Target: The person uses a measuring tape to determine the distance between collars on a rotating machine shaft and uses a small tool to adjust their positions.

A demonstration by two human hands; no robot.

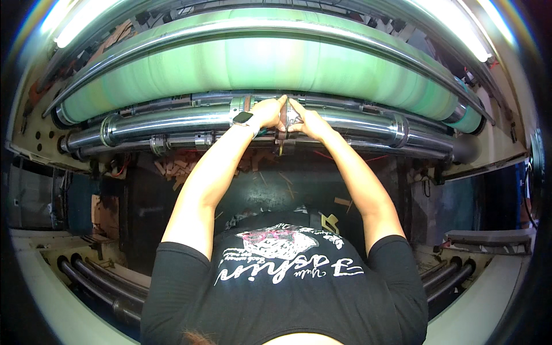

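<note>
Both my arms reach forward to a polished metal shaft (pixel 190 119) that runs across the machine. My left hand (pixel 268 112), with a dark watch (pixel 242 117) at its wrist, grips the left side of a brownish collar (pixel 283 118) around the shaft. From the right, my right hand (pixel 310 123) closes on the same collar, thumb below and fingers above. The fingertips of the two hands nearly meet at its top. Much of the collar is hidden by my fingers. Just left of my left hand sits a wider metal ring (pixel 237 106) on the shaft.
A large green roller (pixel 259 63) lies behind the shaft, with a chrome bar (pixel 253 26) across it. Other rings (pixel 108 130) sit along the shaft. A thinner shaft (pixel 126 148) runs below. Cardboard-like scraps (pixel 179 167) litter the dark floor. Machine side frames (pixel 494 144) stand at both ends.
</note>
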